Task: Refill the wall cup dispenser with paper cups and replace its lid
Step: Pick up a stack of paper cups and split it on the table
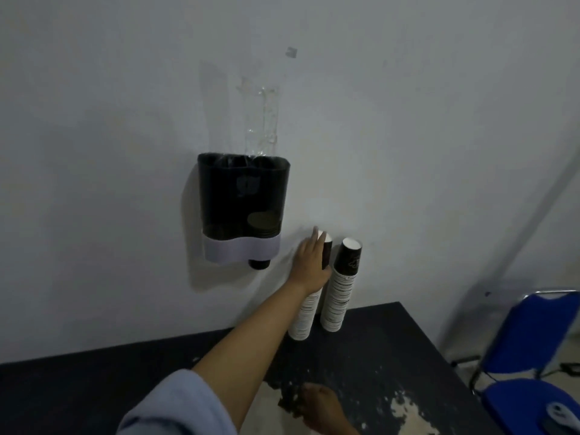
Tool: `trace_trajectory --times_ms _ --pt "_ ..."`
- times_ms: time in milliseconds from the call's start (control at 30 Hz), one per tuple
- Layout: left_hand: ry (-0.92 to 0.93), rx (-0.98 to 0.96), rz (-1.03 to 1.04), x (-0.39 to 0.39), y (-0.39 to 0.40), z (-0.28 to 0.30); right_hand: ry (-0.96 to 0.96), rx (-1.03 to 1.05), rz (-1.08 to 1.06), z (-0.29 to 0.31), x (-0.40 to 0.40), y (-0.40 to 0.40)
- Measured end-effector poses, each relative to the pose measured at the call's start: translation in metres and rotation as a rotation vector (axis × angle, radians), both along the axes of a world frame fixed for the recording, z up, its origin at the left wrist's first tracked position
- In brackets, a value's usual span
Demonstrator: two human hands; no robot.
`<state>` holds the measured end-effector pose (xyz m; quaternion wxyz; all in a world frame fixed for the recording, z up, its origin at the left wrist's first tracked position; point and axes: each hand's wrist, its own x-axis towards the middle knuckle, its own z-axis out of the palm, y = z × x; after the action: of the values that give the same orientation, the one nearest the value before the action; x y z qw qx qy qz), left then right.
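The black wall cup dispenser (243, 196) with a pale band at its base hangs open-topped, with no lid on it. A dark cup (259, 264) pokes out underneath. Clear plastic wrap (262, 120) rises from its right tube. Two upside-down stacks of paper cups lean on the wall: the left stack (303, 318) and the right stack (340, 287). My left hand (309, 262) is wrapped around the upper part of the left stack, thumb in front. My right hand (320, 409) rests on the table with nothing in it.
The dark table (392, 346) has a worn, chipped top and stands against the wall. A blue folding chair (530, 334) sits at the right, with a pale grey object (561, 416) on its seat; I cannot tell what it is.
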<state>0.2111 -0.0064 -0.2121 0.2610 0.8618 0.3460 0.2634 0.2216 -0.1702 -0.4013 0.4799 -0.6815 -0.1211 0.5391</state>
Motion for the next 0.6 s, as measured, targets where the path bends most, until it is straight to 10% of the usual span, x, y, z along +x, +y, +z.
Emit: trace_trajectory --times_ms 133,600 --pt "0.107 0.096 0.005 0.002 0.017 -0.004 0.056 0.095 -0.113 0.012 0.017 0.005" --pt "-0.481 0.056 0.181 -0.159 -0.025 -0.072 0.565 0.013 -0.242 0.046 0.027 0.095"
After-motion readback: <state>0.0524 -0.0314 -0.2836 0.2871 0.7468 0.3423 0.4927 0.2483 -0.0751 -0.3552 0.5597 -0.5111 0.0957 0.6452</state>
